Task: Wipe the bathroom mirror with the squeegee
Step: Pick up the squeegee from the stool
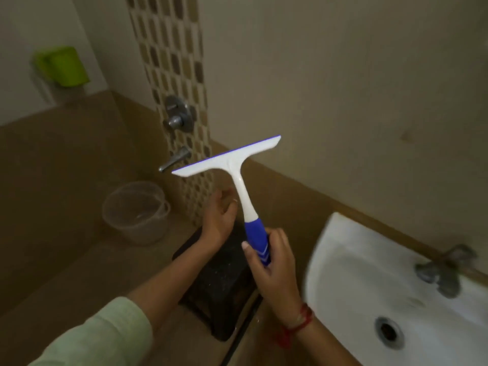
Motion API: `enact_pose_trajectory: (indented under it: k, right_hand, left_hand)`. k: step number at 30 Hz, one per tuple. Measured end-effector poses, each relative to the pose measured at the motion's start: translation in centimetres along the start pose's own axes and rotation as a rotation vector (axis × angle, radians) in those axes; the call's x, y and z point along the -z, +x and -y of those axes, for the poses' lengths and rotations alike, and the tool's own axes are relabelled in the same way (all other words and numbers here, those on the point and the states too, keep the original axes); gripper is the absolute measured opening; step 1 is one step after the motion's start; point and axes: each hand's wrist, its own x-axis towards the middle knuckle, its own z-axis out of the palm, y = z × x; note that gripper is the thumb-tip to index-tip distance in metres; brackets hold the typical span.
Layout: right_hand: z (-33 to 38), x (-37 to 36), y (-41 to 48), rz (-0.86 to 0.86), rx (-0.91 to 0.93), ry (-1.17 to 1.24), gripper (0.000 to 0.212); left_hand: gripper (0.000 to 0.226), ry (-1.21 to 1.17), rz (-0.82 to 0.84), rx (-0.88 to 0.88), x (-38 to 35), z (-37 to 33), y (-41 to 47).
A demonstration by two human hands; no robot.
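Note:
A squeegee (pixel 239 178) with a white head, a thin blue blade edge and a blue grip stands upright in mid-air at the centre. My right hand (pixel 272 262) is wrapped around its blue grip from below. Just left of the white stem, my left hand (pixel 220 212) hovers with the palm up and the fingers apart, holding nothing. The blade points up and away toward the tiled wall. No mirror is in view.
A white washbasin (pixel 351 265) with a metal tap (pixel 441 270) fills the lower right. A black stool (pixel 224 286) stands below my hands. A clear plastic bucket (pixel 136 211) sits on the floor under wall taps (pixel 177 117). A green mug (pixel 62 66) hangs at upper left.

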Motion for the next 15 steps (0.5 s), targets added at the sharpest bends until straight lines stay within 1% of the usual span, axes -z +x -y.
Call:
enact_pose_trajectory:
  k: [5, 8, 13, 15]
  right_hand:
    - [3.9, 6.3, -0.6, -0.218, 0.159, -0.001, 0.016]
    - [6.3, 10.9, 0.1, -0.337, 0.256, 0.050, 0.018]
    - [10.5, 17.6, 1.3, -0.509, 0.411, 0.004, 0.026]
    - [12.1, 19.7, 1.8, -0.576, 0.440, -0.038, 0.034]
  left_hand:
    - [0.031, -0.078, 0.092, -0.186, -5.3, -8.3, -0.9]
    - [0.035, -0.123, 0.152, -0.286, -8.2, -13.1, -1.8]
    - [0.030, -0.108, 0.173, -0.532, -11.6, -21.1, -2.1]
    - [0.028, -0.099, 0.172, -0.644, -12.4, -24.1, -1.9]
